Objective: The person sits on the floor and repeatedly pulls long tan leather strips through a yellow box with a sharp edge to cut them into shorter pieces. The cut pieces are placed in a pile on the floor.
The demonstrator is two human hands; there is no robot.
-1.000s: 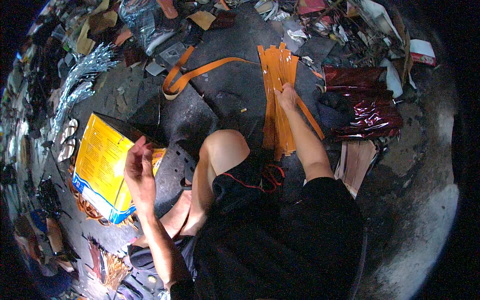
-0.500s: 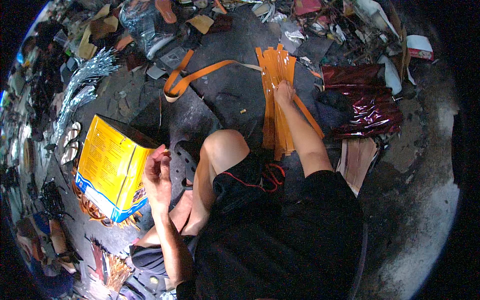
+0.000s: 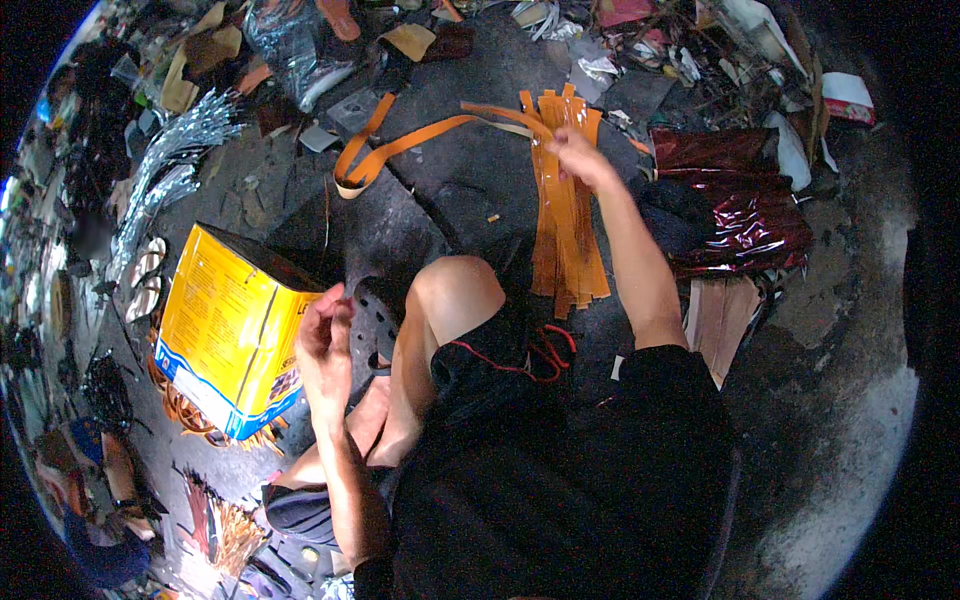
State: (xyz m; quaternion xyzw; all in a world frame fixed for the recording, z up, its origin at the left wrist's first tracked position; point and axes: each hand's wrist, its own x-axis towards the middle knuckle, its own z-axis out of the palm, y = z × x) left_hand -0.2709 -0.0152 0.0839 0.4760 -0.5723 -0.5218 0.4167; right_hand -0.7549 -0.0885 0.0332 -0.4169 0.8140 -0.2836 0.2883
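My right hand (image 3: 578,158) is closed on one end of an orange strip (image 3: 505,111), which bends up and leftward from my fingers. Under that hand lies a bundle of flat, glossy orange strips (image 3: 568,240). Another long orange strip (image 3: 420,134) with a pale underside runs from the bundle to a folded loop on the left. Beside a yellow and blue box-shaped container (image 3: 228,330), my left hand (image 3: 325,335) is raised with its fingers curled and pressed together. Whatever the left fingers hold, if anything, is too small to make out.
Shiny dark red sheets (image 3: 735,205) lie right of the bundle, near brown flat pieces (image 3: 720,325). Silvery strips (image 3: 170,165) lie at far left. Tan curled strips (image 3: 185,410) show beneath the container. Mixed scraps (image 3: 410,42) border the far side. My bent knee (image 3: 458,295) is between my arms.
My right hand has moved slightly away from me and lifted off the bundle with an orange strip end. The left hand stays beside the container, its fingers a little more curled.
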